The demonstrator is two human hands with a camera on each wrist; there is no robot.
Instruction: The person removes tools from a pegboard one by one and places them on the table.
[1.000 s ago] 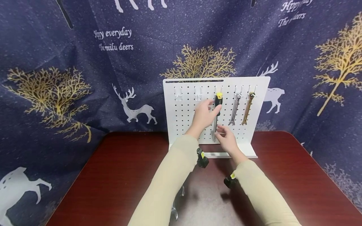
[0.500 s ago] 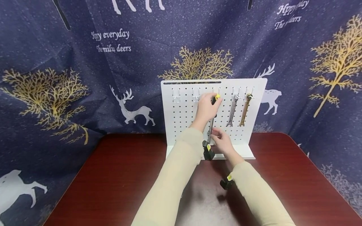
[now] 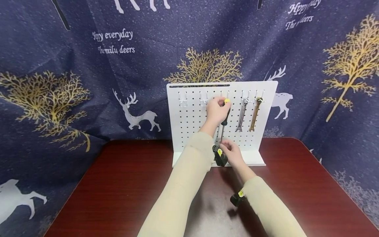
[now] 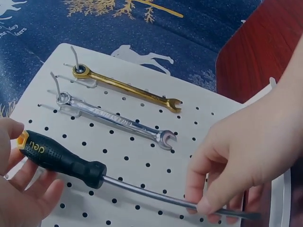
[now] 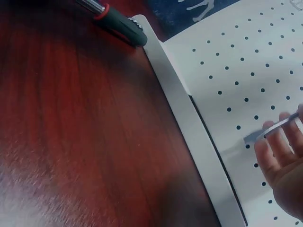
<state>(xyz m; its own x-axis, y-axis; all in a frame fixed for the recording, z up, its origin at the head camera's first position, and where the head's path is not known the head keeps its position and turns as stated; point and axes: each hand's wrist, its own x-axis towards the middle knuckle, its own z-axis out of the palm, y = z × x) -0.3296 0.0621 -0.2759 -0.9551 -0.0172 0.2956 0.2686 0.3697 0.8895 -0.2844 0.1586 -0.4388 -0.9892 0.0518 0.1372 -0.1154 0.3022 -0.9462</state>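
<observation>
Head view: holds screwdriver (image 3: 224,122) before pegboard (image 3: 192,116), with handle (image 4: 61,155) toward one o'clock, tip (image 4: 250,215) toward seven. Pinches handle with fingers of left hand (image 3: 217,112), shank (image 4: 142,189) near tip with right hand (image 3: 233,153). Probably stiff, light, handle-heavy; likely slick along shank, best gripped round dimpled handle.

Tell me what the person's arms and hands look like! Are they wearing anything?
Both arms are covered by plain, long cream sleeves. The left hand and right hand are bare, with no gloves. Near each sleeve's cuff there's a small, chunky black wrist camera with a bright yellow patch on it.
</observation>
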